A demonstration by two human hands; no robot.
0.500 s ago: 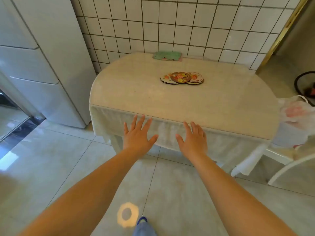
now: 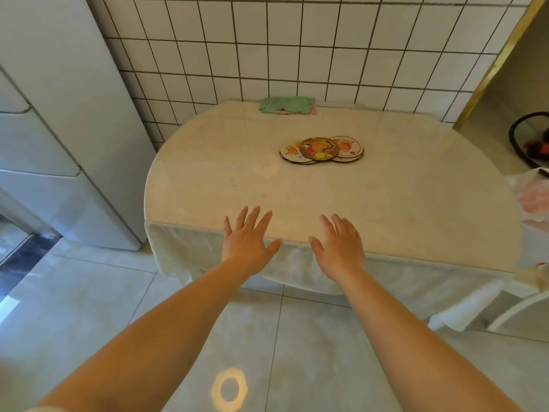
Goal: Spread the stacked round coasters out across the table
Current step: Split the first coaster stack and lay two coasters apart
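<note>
Several round coasters [image 2: 320, 149] with cartoon prints lie overlapped in a loose pile toward the far middle of the beige table [image 2: 401, 209]; a brown one rests on top, white ones stick out left and right. My left hand [image 2: 248, 239] hovers palm down over the table's near edge with fingers spread and nothing in it. My right hand [image 2: 340, 245] is beside it, also flat, spread and empty. Both hands are well short of the coasters.
A folded green cloth [image 2: 286, 104] lies at the table's far edge against the tiled wall. A white fridge [image 2: 59, 144] stands to the left. A white plastic bag [image 2: 531, 197] and a white chair [image 2: 517, 310] are at the right.
Both hands have moved forward from in front of the hanging tablecloth to above the table's near edge. The coasters have not moved.
</note>
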